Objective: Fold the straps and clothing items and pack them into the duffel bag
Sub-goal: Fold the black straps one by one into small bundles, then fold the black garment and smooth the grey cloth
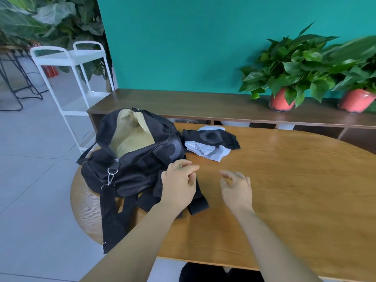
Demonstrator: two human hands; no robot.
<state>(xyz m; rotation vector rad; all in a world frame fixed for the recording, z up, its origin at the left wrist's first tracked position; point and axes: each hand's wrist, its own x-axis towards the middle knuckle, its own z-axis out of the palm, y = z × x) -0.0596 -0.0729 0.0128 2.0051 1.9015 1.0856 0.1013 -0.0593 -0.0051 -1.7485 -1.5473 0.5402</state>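
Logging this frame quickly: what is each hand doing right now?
Left hand: fingers curled over the black strap; a real grip cannot be told.
Right hand: open, empty, above the table.

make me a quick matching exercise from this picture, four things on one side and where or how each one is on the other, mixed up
Things
1. duffel bag
2. black and white clothing
3. left hand
4. right hand

States
A. open, over bare table
B. unzipped, tan lining showing
C. on a black strap
D. unfolded, right of the bag

Pairs: 1-B, 2-D, 3-C, 4-A
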